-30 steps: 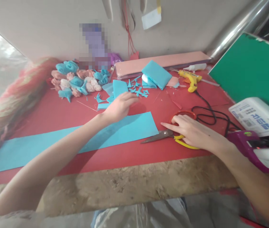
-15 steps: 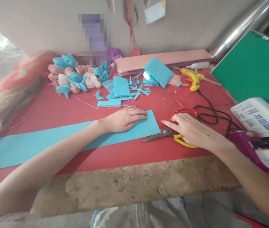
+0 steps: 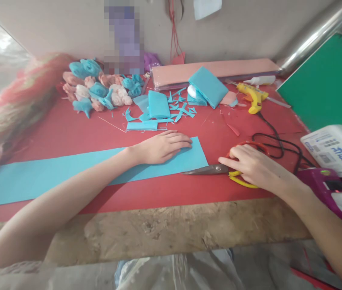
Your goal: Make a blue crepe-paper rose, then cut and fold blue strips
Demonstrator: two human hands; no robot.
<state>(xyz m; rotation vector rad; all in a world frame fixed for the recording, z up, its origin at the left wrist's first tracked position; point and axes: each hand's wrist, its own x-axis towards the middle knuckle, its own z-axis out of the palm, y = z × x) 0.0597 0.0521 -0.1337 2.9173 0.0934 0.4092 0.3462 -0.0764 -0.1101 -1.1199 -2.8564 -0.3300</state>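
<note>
A long strip of light blue crepe-like material (image 3: 62, 173) lies across the red tabletop (image 3: 155, 191). My left hand (image 3: 165, 148) rests flat on the strip near its right end, palm down and fingers stretched out. My right hand (image 3: 251, 163) is closed on the handles of a pair of scissors (image 3: 205, 170), one red and one yellow. Their dark blades point left along the strip's lower edge, over its near right corner. The blades look together, and my fingers partly cover the handles.
Blue, pink and white fabric flowers (image 3: 98, 89) are heaped at the back left. Behind the strip are folded blue pieces (image 3: 159, 104) and scraps. A yellow glue gun (image 3: 254, 96) with a black cord, a green board (image 3: 325, 80) and a white box (image 3: 334, 149) stand right.
The scissors have turned slightly, so the blades lie closer along the strip's edge. My right hand has shifted a little rightward; my left hand stays on the strip. The view has tilted down slightly.
</note>
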